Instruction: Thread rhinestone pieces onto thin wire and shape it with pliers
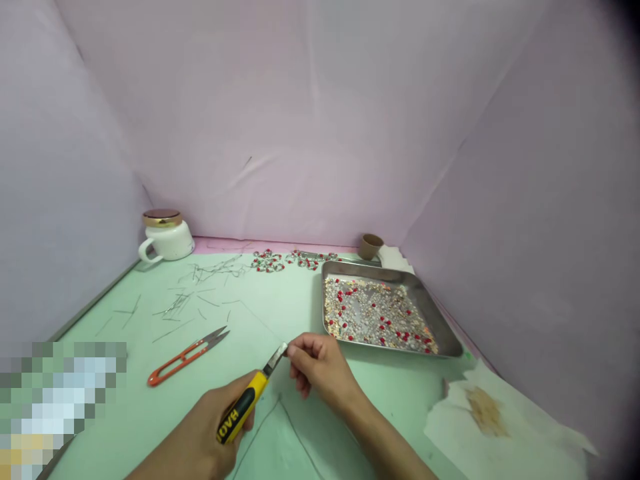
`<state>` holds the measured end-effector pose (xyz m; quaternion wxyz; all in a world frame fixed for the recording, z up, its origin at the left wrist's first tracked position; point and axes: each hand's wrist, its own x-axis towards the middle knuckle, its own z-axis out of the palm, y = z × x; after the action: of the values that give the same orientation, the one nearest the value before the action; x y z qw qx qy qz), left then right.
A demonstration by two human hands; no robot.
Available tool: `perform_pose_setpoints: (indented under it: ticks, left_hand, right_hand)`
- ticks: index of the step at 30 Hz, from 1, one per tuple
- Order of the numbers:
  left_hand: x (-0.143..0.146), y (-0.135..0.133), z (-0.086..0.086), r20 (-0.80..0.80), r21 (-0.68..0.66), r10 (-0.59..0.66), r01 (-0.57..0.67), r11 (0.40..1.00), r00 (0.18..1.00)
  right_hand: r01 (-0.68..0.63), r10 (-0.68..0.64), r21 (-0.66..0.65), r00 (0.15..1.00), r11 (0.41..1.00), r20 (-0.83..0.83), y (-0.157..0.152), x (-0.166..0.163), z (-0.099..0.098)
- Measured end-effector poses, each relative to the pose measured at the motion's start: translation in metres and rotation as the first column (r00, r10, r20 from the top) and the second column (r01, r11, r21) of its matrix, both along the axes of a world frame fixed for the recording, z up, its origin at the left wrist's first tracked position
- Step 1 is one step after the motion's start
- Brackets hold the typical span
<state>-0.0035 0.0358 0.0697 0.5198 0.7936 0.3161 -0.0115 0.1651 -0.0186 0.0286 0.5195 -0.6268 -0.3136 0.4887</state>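
My left hand (215,423) is wrapped round a yellow and black utility knife (245,407), its metal end pointing up and to the right. That end meets the fingertips of my right hand (317,363), which is closed in a pinch. A thin wire (257,319) runs from this meeting point up and to the left; the fingers hide the part they grip. Orange-handled thread snips (185,359) lie left of my hands, blades pointing away to the right.
A metal tray (453,333) of small beads stands to the right. Loose wire pieces (180,303) and red-beaded wire pieces (267,260) lie farther back. A white lidded mug (173,240), a brown cup (370,247) and white paper (460,447) sit around the table's edges.
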Motion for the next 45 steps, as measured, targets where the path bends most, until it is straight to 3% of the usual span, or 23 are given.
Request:
perform_pose_setpoints:
  ticks: [6,10,15,20,26,32,36,45]
  left_hand:
    - [-0.003,-0.005,-0.013,-0.038,0.191,0.038,-0.03,0.981,0.999]
    - [-0.006,-0.01,-0.018,-0.004,0.296,0.085,-0.08,0.952,0.996]
    - [-0.001,-0.015,0.001,0.034,0.245,0.074,-0.08,0.966,0.997]
    - [-0.002,-0.018,0.012,0.031,0.233,0.048,-0.054,0.971,0.998]
    - [-0.009,-0.016,0.018,0.011,0.179,-0.042,0.039,0.983,0.999]
    - [-0.015,-0.014,0.019,-0.037,0.077,-0.038,0.041,0.996,0.999]
    - [-0.021,-0.015,0.019,-0.08,0.082,0.001,0.005,0.997,0.997]
    - [-0.023,-0.013,0.008,-0.096,0.185,-0.056,0.073,0.98,0.994]
  right_hand:
    - [0.06,-0.061,0.015,0.985,0.998,0.158,-0.006,0.001,0.003]
    - [0.045,-0.047,0.025,0.997,0.999,0.062,-0.008,-0.001,0.013]
    - [0.018,-0.005,0.099,0.991,0.995,-0.13,-0.012,0.0,0.025]
    - [-0.116,0.143,0.103,0.941,0.988,-0.308,-0.017,-0.001,0.03]
    - [-0.133,0.19,0.173,0.907,0.976,-0.375,-0.019,-0.002,0.029]
    - [-0.086,0.108,0.174,0.987,0.981,-0.123,-0.02,-0.001,0.034]
    - [-0.081,0.09,0.143,0.994,0.986,-0.056,-0.02,-0.002,0.036]
    - [-0.065,0.059,0.105,0.996,0.992,0.062,-0.02,-0.005,0.034]
